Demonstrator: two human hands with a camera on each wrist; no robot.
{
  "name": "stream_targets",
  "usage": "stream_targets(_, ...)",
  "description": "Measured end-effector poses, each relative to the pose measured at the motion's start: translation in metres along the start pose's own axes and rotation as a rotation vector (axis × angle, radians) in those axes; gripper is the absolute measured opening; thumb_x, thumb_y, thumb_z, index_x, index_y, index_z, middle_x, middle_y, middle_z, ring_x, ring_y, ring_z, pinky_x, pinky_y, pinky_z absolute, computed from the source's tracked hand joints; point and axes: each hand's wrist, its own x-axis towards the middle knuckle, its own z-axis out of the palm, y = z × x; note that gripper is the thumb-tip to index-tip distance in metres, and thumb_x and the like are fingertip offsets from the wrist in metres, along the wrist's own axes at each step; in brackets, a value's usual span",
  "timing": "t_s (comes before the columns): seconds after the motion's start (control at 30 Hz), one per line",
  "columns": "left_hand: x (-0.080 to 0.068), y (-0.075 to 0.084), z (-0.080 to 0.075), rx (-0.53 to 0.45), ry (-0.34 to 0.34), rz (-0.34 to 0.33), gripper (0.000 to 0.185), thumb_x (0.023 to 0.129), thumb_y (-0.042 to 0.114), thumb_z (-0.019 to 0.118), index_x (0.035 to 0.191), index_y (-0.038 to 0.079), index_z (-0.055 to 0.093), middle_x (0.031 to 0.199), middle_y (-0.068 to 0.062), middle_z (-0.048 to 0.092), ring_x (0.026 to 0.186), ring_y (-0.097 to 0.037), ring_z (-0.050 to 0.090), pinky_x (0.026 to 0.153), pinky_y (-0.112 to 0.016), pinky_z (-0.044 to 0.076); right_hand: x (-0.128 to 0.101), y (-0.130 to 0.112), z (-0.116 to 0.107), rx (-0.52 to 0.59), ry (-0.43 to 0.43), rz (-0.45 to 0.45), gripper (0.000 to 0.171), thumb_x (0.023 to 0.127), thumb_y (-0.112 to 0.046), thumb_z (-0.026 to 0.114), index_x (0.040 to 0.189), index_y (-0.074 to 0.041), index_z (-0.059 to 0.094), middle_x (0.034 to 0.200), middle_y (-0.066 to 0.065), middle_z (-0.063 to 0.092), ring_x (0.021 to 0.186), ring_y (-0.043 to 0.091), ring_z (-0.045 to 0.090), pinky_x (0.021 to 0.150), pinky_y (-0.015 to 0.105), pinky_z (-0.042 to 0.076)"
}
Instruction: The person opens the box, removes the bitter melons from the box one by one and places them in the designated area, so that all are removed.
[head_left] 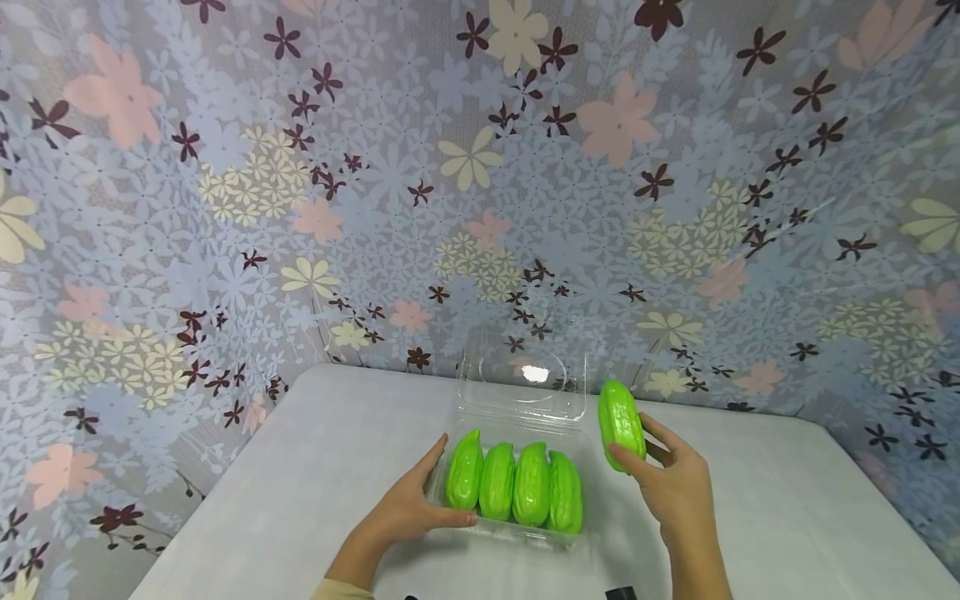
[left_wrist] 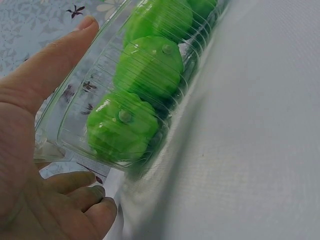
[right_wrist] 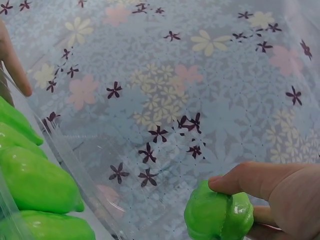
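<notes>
A clear plastic clamshell container (head_left: 581, 433) stands open on the white table, its lid (head_left: 522, 375) tipped back. Several bright green ridged gourds (head_left: 517, 487) lie side by side in its tray; the left wrist view shows their stem ends (left_wrist: 122, 127) through the ribbed wall (left_wrist: 75, 110). My left hand (head_left: 412, 508) holds the container's left front corner, thumb along the front edge and fingers up the left side. My right hand (head_left: 671, 479) grips one more green gourd (head_left: 621, 423) in the air, just right of the container. The right wrist view shows this gourd (right_wrist: 217, 217) under my thumb (right_wrist: 250, 180), with the packed gourds (right_wrist: 30, 180) at the left.
The white table (head_left: 300, 467) has bare surface left and right of the container. A flowered cloth backdrop (head_left: 480, 167) rises right behind the table's far edge. A small dark object (head_left: 621, 593) peeks in at the bottom edge, near my right forearm.
</notes>
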Motion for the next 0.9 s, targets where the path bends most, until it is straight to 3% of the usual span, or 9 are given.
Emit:
stream_targets(0.37,0.000,0.000,0.001,-0.019,-0.001,0.003,0.124,0.066,0.040,0.095,0.163,0.017,0.021,0.163,-0.019,0.025,0.145,-0.046,0.025,0.113,-0.067,0.024,0.009,0.015,-0.009,-0.025,0.095,0.048,0.082,0.084,-0.024,0.084,0.154,-0.008,0.042,0.148,0.030,0.043,0.134,0.048,0.043,0.099,0.060,0.048)
stream_targets(0.9,0.000,0.000,0.000,-0.014,0.000,-0.002,0.124,0.066,0.041,0.095,0.163,0.018,0.021,0.163,-0.019,0.025,0.146,-0.046,0.024,0.114,-0.067,0.022,0.023,0.041,-0.011,-0.072,0.092,0.108,0.077,0.088,-0.022,0.079,0.151,0.002,0.041,0.144,0.035,0.045,0.127,0.051,0.047,0.096,0.060,0.049)
